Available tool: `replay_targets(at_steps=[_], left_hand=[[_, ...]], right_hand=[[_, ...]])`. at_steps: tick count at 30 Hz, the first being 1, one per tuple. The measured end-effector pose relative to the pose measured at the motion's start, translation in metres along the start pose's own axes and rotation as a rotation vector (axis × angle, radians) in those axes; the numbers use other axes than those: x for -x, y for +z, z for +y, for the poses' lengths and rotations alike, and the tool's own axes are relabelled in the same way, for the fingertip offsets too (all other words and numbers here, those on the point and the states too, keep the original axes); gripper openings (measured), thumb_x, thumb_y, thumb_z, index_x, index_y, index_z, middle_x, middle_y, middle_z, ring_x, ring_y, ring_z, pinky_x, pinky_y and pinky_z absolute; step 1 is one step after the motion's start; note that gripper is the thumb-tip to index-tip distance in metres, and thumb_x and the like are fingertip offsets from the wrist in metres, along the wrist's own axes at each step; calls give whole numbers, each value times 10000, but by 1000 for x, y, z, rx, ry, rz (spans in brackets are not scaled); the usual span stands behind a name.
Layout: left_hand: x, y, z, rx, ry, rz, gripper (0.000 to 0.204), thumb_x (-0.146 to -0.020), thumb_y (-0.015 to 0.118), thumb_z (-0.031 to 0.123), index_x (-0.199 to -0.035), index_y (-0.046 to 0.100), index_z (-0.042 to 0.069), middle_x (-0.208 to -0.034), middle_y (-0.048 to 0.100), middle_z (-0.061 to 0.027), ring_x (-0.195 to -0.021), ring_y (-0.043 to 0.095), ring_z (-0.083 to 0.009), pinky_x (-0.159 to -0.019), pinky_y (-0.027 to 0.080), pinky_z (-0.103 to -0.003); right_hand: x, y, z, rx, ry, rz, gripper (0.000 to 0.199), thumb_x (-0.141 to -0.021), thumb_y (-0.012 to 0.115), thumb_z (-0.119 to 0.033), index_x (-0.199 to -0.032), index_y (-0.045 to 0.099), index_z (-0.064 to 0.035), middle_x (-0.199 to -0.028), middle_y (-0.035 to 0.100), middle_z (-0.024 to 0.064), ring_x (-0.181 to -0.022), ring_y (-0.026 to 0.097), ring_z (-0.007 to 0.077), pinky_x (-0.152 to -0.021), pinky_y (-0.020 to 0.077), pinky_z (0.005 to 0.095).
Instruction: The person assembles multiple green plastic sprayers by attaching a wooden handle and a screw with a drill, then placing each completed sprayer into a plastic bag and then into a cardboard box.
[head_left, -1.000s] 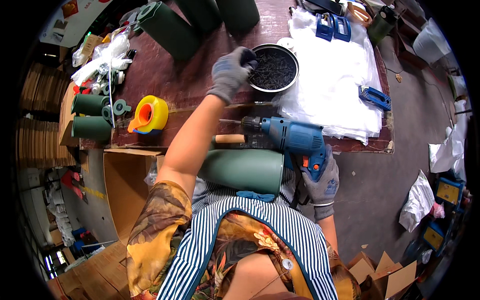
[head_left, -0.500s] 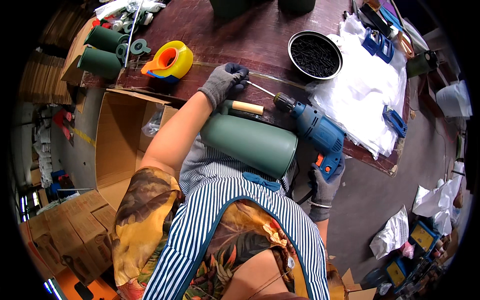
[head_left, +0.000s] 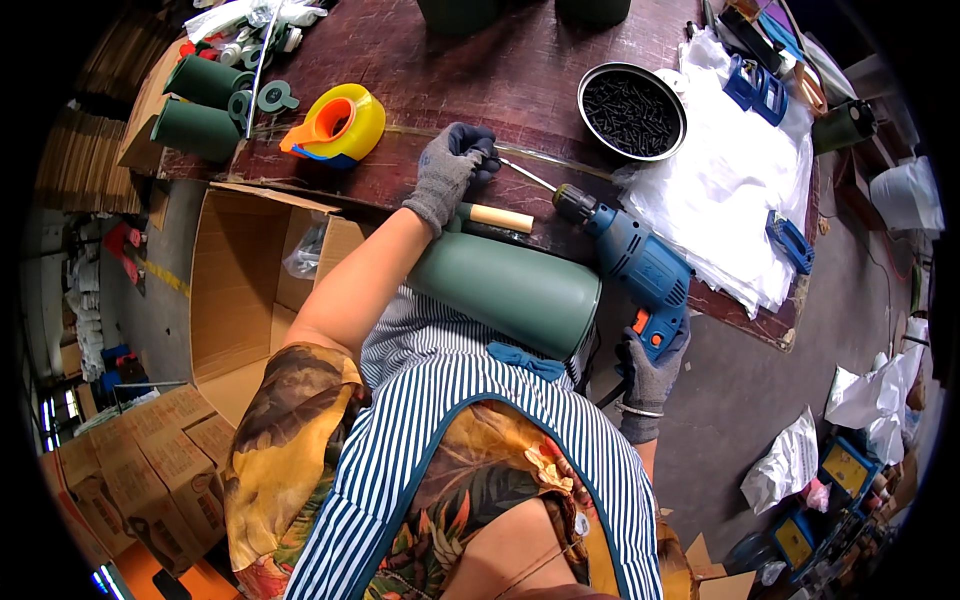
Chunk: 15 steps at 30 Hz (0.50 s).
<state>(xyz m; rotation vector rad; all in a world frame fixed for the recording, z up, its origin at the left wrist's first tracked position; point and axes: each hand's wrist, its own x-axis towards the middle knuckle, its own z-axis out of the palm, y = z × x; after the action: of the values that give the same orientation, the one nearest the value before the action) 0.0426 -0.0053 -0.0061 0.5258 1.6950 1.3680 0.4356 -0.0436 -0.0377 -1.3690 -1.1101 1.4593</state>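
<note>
Gloved in grey, my right hand [head_left: 652, 368] is wrapped round the grip of a blue power drill [head_left: 645, 265]. The drill's long bit points up and left. Its tip meets the fingers of my left hand [head_left: 455, 172], also gloved, which are pinched together there; a small screw may sit in them, but I cannot make it out. Below, a green cylinder [head_left: 505, 287] lies on its side across my lap against the table edge. A wooden-coloured handle [head_left: 500, 218] sticks out along its upper side. Back on the table stands a bowl of black screws [head_left: 630, 112].
A yellow and orange tape dispenser [head_left: 340, 125] sits on the dark red table [head_left: 440, 75]. Green cylinders [head_left: 195, 128] lie at the left, white plastic bags [head_left: 735, 180] at the right. An open cardboard box [head_left: 235, 290] stands below the table's left side.
The green cylinder and its handle have shifted slightly to the right. My left hand has moved a little with them, and the drill has moved very slightly.
</note>
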Motion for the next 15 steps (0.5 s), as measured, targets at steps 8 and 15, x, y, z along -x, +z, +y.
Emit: replay_targets(at_steps=[8, 15], left_hand=[[-7, 2, 11, -110, 52, -125, 169, -1004, 627, 101, -1162, 662, 52, -941, 698, -28, -727, 633, -80, -617, 505, -202], [-8, -4, 13, -102, 7, -112, 153, -1004, 616, 101, -1145, 665, 63, -912, 688, 1, -715, 608, -50, -615, 486, -189]], right_hand=[[-1, 4, -8, 102, 10, 21, 882, -734, 867, -65, -1479, 395, -31, -1385, 506, 116, -1244, 518, 216, -1035, 453, 341], [-2, 0, -4, 82, 26, 33, 866, -741, 849, -28, -1476, 390, -31, -1358, 506, 103, -1213, 522, 196, -1016, 471, 326]])
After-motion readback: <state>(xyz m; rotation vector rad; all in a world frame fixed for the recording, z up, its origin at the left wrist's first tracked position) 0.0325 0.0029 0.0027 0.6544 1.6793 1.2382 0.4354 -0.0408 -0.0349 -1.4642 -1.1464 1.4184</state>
